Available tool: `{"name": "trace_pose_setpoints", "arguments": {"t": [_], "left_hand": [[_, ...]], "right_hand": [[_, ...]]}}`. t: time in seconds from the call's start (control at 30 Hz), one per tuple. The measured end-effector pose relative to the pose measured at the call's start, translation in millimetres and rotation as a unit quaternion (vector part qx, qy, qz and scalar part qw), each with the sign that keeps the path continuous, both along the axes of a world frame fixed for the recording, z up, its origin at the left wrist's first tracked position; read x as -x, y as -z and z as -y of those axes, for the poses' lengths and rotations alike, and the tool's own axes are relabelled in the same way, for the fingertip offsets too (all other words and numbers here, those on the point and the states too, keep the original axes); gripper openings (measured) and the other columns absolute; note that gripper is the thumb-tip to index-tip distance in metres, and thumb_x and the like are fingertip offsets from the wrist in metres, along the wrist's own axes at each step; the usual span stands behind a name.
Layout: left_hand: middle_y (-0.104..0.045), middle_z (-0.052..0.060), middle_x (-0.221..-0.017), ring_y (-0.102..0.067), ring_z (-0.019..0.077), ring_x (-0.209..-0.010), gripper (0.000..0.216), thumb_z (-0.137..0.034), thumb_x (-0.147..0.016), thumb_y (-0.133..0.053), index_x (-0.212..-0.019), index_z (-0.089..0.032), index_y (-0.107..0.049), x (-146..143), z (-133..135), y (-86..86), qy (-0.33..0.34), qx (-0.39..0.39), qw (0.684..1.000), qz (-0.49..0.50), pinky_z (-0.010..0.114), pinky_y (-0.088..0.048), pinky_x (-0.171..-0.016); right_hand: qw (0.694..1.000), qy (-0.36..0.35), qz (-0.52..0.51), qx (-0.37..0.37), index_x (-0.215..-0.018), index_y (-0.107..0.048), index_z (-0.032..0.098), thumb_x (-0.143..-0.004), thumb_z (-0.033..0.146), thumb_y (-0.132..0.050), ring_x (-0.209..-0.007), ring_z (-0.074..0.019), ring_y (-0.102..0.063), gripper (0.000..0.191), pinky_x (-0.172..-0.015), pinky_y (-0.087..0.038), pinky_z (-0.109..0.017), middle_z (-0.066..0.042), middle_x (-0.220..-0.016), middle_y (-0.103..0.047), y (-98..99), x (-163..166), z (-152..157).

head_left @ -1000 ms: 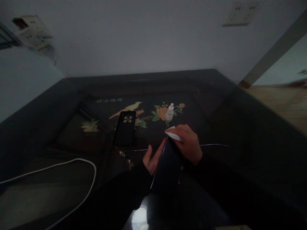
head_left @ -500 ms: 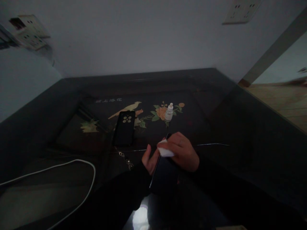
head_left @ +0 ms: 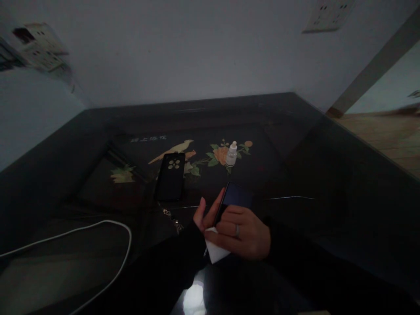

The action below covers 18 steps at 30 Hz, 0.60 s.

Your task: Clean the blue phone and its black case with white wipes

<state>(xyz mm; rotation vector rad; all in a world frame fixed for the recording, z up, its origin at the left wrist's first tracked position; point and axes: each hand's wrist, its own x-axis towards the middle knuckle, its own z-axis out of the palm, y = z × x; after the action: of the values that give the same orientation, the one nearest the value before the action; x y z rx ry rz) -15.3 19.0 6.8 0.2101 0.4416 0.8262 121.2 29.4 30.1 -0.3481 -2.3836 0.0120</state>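
Observation:
A dark smartphone (head_left: 234,195) is tilted above the near part of the table, its screen facing up. My left hand (head_left: 207,215) grips the phone along its left edge, thumb up; the fingers under it are hidden. A white cloth or wipe (head_left: 216,247) is pressed on the lower part of the screen. My right hand (head_left: 244,232), with a ring on one finger, holds that wipe with its fingers closed over it. Beyond the hands a small white-capped dropper bottle (head_left: 231,155) stands upright. A black phone case (head_left: 170,177) lies to the left, with a beaded strap (head_left: 173,218) attached.
The dark glossy table (head_left: 278,131) carries a bird-and-flower print and meets a pale wall (head_left: 197,52). A white cable (head_left: 98,223) curves across its left side. Wall sockets (head_left: 330,16) are at upper right, others (head_left: 44,48) at upper left.
My right hand has slid the wipe down the phone, toward me, uncovering the upper part of the screen. My left hand keeps its grip with little movement.

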Motion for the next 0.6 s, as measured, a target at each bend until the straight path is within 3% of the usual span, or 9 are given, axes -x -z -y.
{"name": "trace_pose_setpoints", "arguments": {"t": [0.07,0.17,0.23,0.3,0.37,0.47,0.53,0.6], "left_hand": [[-0.046,0.008,-0.123,-0.042,0.0251,-0.113,0.061,-0.053,-0.081,-0.017,-0.134,-0.023,-0.016,1,0,-1.5,0.007,0.001,1.000,0.006,0.040,-0.028,-0.094],[-0.041,0.008,-0.127,-0.046,0.0320,-0.107,0.061,-0.059,-0.078,-0.016,-0.133,-0.034,-0.012,2,4,-7.9,0.053,0.006,0.998,0.025,0.054,-0.027,-0.087],[-0.040,0.008,-0.128,-0.048,0.0358,-0.103,0.060,-0.064,-0.075,-0.016,-0.130,-0.042,-0.010,3,6,-10.5,0.083,0.009,0.996,0.035,0.060,-0.027,-0.080],[-0.042,0.009,-0.126,-0.048,0.0354,-0.103,0.060,-0.062,-0.076,-0.016,-0.132,-0.039,-0.008,4,4,-10.4,0.070,0.007,0.997,0.027,0.059,-0.027,-0.081],[-0.044,0.010,-0.124,-0.045,0.0307,-0.108,0.062,-0.057,-0.079,-0.016,-0.134,-0.030,-0.010,5,-1,-8.9,0.030,0.003,0.999,0.011,0.052,-0.028,-0.088],[-0.041,0.011,-0.127,-0.043,0.0252,-0.111,0.064,-0.056,-0.080,-0.022,-0.134,-0.023,-0.016,7,-6,-7.6,0.010,-0.002,1.000,0.003,0.046,-0.028,-0.093],[-0.038,0.011,-0.128,-0.043,0.0260,-0.111,0.065,-0.058,-0.078,-0.024,-0.133,-0.024,-0.019,9,-6,-7.6,0.012,-0.003,1.000,0.002,0.046,-0.029,-0.093],[-0.039,0.009,-0.128,-0.043,0.0295,-0.111,0.062,-0.059,-0.078,-0.022,-0.133,-0.030,-0.018,9,-4,-7.3,0.021,-0.002,1.000,0.004,0.049,-0.028,-0.092]], "right_hand": [[1.000,0.024,-0.005,0.003,-0.093,-0.058,0.014,-0.083,0.016,-0.043,-0.063,-0.0123,-0.049,0.019,-0.058,-0.037,-0.026,-0.001,-0.064,-0.056,2.0,-8,-8],[0.974,0.210,-0.049,0.064,-0.096,-0.058,0.015,-0.082,0.016,-0.043,-0.071,-0.0148,-0.051,0.021,-0.063,-0.039,-0.028,-0.005,-0.074,-0.058,7.7,-31,-32],[0.958,0.268,-0.061,0.088,-0.095,-0.059,0.016,-0.081,0.016,-0.044,-0.074,-0.0157,-0.051,0.020,-0.065,-0.040,-0.029,-0.006,-0.078,-0.058,8.8,-38,-38],[0.971,0.220,-0.058,0.075,-0.092,-0.059,0.015,-0.081,0.016,-0.044,-0.070,-0.0148,-0.050,0.019,-0.062,-0.039,-0.028,-0.005,-0.073,-0.057,6.4,-30,-27],[0.993,0.100,-0.042,0.036,-0.089,-0.060,0.013,-0.081,0.016,-0.046,-0.061,-0.0128,-0.048,0.016,-0.055,-0.036,-0.027,-0.002,-0.063,-0.055,1.9,-11,-4],[0.999,-0.036,-0.029,-0.014,-0.086,-0.060,0.012,-0.077,0.015,-0.052,-0.053,-0.0097,-0.045,0.012,-0.050,-0.033,-0.025,0.003,-0.055,-0.051,-2.8,15,27],[0.998,-0.046,-0.025,-0.022,-0.086,-0.060,0.012,-0.078,0.015,-0.052,-0.053,-0.0097,-0.044,0.012,-0.050,-0.033,-0.025,0.003,-0.055,-0.051,-1.4,14,26],[0.999,0.028,-0.021,0.005,-0.090,-0.059,0.012,-0.080,0.014,-0.048,-0.058,-0.0118,-0.047,0.015,-0.053,-0.036,-0.026,0.000,-0.060,-0.054,3.6,-2,5]]}}
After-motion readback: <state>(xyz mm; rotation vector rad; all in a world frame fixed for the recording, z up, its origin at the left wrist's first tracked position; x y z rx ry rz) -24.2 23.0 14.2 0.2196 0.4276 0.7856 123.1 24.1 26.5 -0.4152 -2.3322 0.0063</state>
